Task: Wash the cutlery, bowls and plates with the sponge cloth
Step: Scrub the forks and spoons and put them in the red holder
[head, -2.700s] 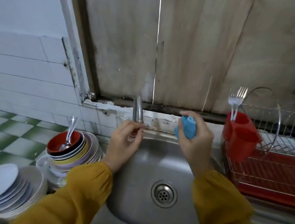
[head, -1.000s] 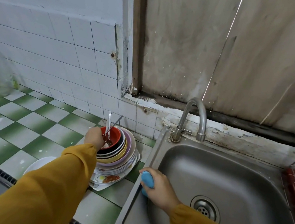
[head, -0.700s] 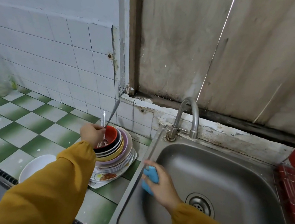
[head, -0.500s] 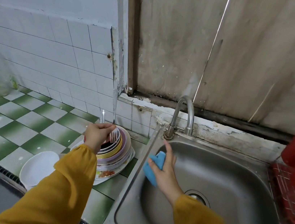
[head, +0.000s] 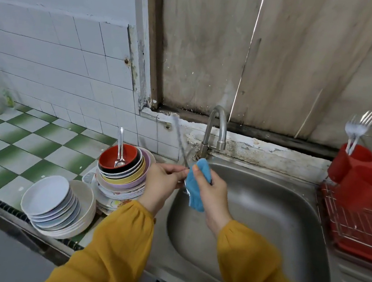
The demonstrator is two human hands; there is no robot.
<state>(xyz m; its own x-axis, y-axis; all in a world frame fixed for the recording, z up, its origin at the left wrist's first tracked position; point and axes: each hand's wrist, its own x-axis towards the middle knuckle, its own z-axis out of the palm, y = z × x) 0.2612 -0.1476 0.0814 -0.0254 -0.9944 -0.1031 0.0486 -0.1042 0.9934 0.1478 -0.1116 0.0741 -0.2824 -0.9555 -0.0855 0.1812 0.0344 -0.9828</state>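
1. The left hand (head: 162, 181) pinches a thin metal cutlery piece (head: 181, 142) between thumb and fingertips, over the left rim of the sink (head: 262, 235). The handle slants up and to the left from the hand.
2. The right hand (head: 212, 193) is curled around a blue sponge cloth (head: 197, 188), thumb on its upper edge. The cloth is folded over the lower end of the cutlery piece, just right of the left hand's fingertips, so the two hands almost touch.
3. The sponge cloth is bright blue and soft, and it hangs down below the right hand's fingers into the sink.
4. The cutlery piece is slim and silver-grey.
5. On the green-and-white tiled bench (head: 13, 140), left of the left hand, stands a stack of bowls (head: 123, 172). The top one is red inside and holds an upright spoon (head: 120, 148). Nearer the bench edge a stack of white plates (head: 51, 205) leans to the left.
6. The tap (head: 215, 128) rises behind the hands. At the far right, forks (head: 359, 127) stand in a red cutlery holder (head: 357, 169).
7. The cutlery piece is blurred, and its working end is covered by the cloth, so I cannot tell whether it is a spoon or a fork. The lower dishes under the bowls are mostly hidden.
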